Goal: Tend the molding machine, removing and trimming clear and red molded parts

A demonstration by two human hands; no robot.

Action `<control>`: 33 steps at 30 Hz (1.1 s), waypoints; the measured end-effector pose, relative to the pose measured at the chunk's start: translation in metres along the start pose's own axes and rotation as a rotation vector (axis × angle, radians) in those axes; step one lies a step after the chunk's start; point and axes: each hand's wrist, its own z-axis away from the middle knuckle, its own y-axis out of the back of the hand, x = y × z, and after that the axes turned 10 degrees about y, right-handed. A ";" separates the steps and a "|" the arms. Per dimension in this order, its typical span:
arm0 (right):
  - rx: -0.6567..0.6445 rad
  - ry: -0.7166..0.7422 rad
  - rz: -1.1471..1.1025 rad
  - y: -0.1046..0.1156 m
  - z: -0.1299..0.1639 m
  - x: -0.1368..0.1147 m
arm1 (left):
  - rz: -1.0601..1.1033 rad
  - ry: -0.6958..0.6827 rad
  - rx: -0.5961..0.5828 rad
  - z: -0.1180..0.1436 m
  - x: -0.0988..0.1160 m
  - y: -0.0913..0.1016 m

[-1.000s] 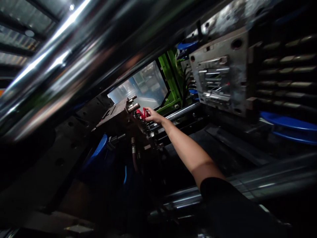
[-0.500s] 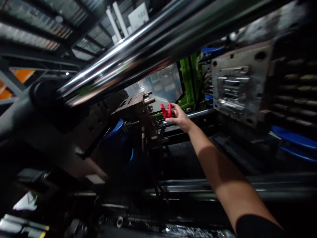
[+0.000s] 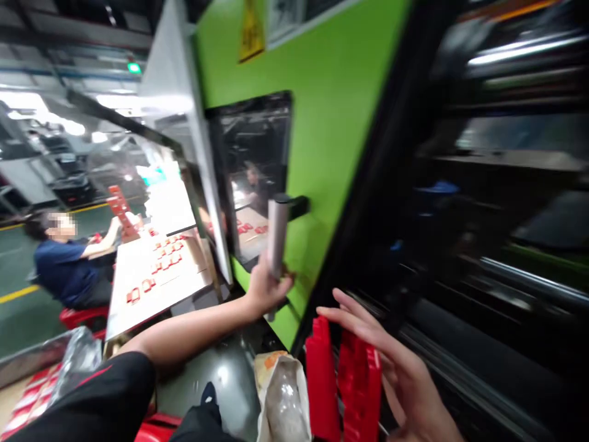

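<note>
My left hand [image 3: 265,287] is wrapped around the lower part of a grey upright handle [image 3: 278,230] on a green machine door [image 3: 331,110]. Close to the camera, at the bottom right, my right hand [image 3: 400,368] holds a red moulded plastic piece [image 3: 361,387] with two upright parts. Its fingers reach over the top of the piece, and its lower end runs out of view. Just left of the piece is an open bag [image 3: 285,399] with a clear plastic lining.
A co-worker [image 3: 69,264] sits at a white table [image 3: 124,325] with rows of small red parts. The dark machine interior [image 3: 460,258] opens on the right. A box [image 3: 27,399] with red parts and plastic wrap stands at lower left, near a red stool [image 3: 159,430].
The view has swung from inside the machine to its green door. My right hand has come back from between the mould halves with the red piece. My left hand now shows on the handle.
</note>
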 end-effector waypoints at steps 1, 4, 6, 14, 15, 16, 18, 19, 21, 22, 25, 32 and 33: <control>-0.021 0.067 0.006 -0.018 -0.019 -0.005 | 0.044 -0.042 -0.090 -0.002 -0.005 0.015; -0.062 0.191 0.119 -0.068 -0.070 -0.007 | 0.275 -0.109 -0.156 0.003 -0.021 0.093; -0.127 0.226 0.211 -0.098 -0.100 0.000 | 0.344 -0.162 -0.080 0.007 -0.029 0.162; -0.295 0.473 0.404 -0.238 -0.236 0.045 | -0.422 -0.505 -0.417 -0.038 -0.066 0.359; -0.306 0.488 0.406 -0.255 -0.254 0.050 | -0.439 -0.479 -0.423 -0.046 -0.075 0.373; -0.317 0.502 0.396 -0.271 -0.271 0.053 | -0.429 -0.448 -0.437 -0.055 -0.085 0.386; -0.319 0.516 0.356 -0.294 -0.302 0.060 | -0.338 -0.373 -0.451 -0.075 -0.107 0.413; -0.295 0.511 0.323 -0.301 -0.316 0.063 | -0.280 -0.329 -0.427 -0.087 -0.119 0.426; -0.196 0.464 0.251 -0.310 -0.341 0.071 | -0.145 -0.208 -0.261 -0.116 -0.140 0.451; -0.130 0.434 0.218 -0.313 -0.352 0.075 | -0.041 -0.124 -0.128 -0.133 -0.150 0.461; -0.009 0.365 0.124 -0.325 -0.384 0.097 | 0.538 0.179 0.231 -0.188 -0.170 0.479; -0.085 0.242 -0.565 -0.384 -0.465 0.161 | 1.390 0.452 0.312 -0.261 -0.179 0.466; -0.090 0.199 -0.710 -0.392 -0.476 0.166 | 1.419 0.434 0.293 -0.263 -0.180 0.464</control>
